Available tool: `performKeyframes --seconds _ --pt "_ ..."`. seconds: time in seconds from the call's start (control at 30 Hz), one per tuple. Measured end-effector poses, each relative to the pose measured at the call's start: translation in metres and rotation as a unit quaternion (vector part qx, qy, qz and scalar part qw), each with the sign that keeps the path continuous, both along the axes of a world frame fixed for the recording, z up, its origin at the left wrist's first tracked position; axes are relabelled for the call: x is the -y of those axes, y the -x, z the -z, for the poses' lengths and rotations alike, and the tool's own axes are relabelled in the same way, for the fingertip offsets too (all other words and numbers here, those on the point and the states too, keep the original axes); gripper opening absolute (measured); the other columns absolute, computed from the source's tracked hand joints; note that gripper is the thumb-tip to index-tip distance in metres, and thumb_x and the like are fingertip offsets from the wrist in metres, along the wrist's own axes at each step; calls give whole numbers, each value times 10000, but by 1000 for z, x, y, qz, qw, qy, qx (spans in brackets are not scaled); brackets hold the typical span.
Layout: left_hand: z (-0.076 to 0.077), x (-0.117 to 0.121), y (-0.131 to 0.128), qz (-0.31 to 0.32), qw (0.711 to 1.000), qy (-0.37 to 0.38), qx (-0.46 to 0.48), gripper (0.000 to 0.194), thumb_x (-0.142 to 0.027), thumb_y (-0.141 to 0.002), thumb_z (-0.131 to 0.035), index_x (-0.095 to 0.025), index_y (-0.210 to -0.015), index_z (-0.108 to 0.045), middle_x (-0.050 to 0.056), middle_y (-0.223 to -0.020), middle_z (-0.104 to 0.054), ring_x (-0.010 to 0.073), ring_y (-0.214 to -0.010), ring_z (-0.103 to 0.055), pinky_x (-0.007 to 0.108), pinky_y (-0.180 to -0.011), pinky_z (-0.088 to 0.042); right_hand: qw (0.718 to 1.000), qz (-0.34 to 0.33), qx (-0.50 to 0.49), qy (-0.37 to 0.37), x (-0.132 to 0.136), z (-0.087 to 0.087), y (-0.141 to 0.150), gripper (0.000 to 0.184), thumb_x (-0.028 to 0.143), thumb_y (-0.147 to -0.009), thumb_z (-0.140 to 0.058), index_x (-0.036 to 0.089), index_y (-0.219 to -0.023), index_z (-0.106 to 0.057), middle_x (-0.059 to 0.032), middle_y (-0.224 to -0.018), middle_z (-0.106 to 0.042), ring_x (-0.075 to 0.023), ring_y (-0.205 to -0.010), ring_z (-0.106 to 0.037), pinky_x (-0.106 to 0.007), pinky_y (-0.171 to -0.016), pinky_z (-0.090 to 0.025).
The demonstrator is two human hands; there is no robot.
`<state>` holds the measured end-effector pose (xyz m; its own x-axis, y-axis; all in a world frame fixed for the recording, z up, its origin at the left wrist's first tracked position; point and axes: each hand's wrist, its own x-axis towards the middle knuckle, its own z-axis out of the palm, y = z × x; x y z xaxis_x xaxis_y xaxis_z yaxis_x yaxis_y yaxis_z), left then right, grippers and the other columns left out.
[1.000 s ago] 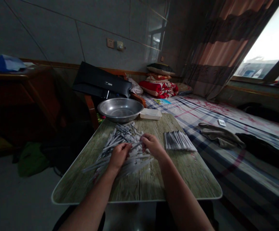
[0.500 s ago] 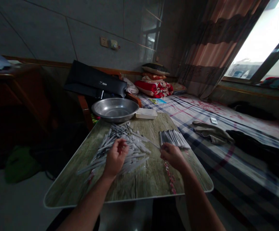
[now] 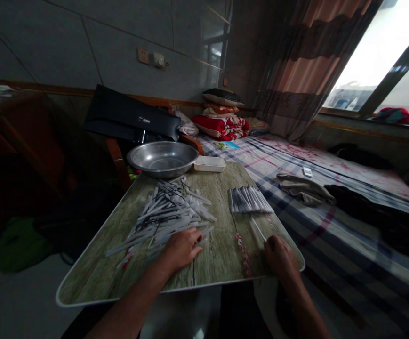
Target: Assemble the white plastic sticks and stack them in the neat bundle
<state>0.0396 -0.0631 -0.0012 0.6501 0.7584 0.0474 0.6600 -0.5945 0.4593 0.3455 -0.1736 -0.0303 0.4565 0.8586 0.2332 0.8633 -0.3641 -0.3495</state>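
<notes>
Two groups of slim whitish sticks lie on the table (image 3: 218,268), poss. pens or tubes, too blurry to say which: a loose heap (image 3: 174,202) & a neat row (image 3: 249,200). Heap covers the L-centre, from just short of the far-L corner down twd the near edge, pcs crossing at all angles. Row sits by the R edge, abt midway btw far & near edges, pcs side by side w/ dark ends facing the far edge.

R hand (image 3: 281,254) is over the near-R corner, closed on one end of a single stick (image 3: 258,229); its free end points twd the row & stops just short, apparently not touching. L hand (image 3: 184,247) is at the heap's near side, not far from the table's near edge, curled; can't tell if it grips anything, tho a stick tip shows just past it.

Progress, my judgement: part-way, prob. less than half. Done = the one row, evenly laid. Left = the heap, which looks well bigger than the row, + the single stick in R hand, not yet in line. Exact count n/a, too much overlap. Steel basin (image 3: 164,159) at the far-L corner & white tray (image 3: 209,164) beside it on the far edge: no hand near either.
</notes>
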Motion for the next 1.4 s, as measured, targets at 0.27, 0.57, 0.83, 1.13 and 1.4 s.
performKeyframes --seconds 0.27,0.57,0.83,1.13,1.4 --pt "2 -2 -5 -13 1000 -5 -12 75 -212 -782 -596 -223 -824 -658 57 -865 -674 227 -823 -629 294 -705 -405 999 17 26 14 0 0 0 148 306 -859 -463 205 -880 -570 -83 -875 -659 -220 -778 -599 -309 -644 -382" --pt "-2 2 -5 -30 998 -15 -47 119 -208 -786 -549 -202 -771 -666 69 -816 -674 223 -764 -630 298 -675 -406 1000 0 -5 -26 -1 4 -2 227 379 -876 -457 203 -828 -591 -84 -860 -631 -230 -795 -586 -335 -707 -419" --pt "4 -25 14 -120 953 92 262 124 -310 -701 -626 -187 -712 -628 15 -691 -631 168 -652 -572 273 -633 -420 995 -24 -34 -87 -14 -9 10 231 382 -858 -485 186 -905 -599 -113 -962 -604 -245 -854 -582 -354 -750 -435" --pt "1 -42 26 -244 799 246 492 345 -435 -652 -690 -176 -839 -561 -37 -637 -600 88 -481 -455 209 -497 -342 942 -319 -100 -42 -88 -53 106 65 202 -836 -554 181 -858 -611 -68 -876 -608 -186 -804 -563 -300 -763 -409" --pt "8 -52 31 -265 801 171 510 382 -396 -682 -672 -169 -974 -576 -39 -637 -593 107 -492 -486 220 -507 -371 914 -376 56 141 -141 -49 142 221 107 -808 -516 137 -920 -704 -123 -940 -670 -203 -918 -602 -283 -817 -402"
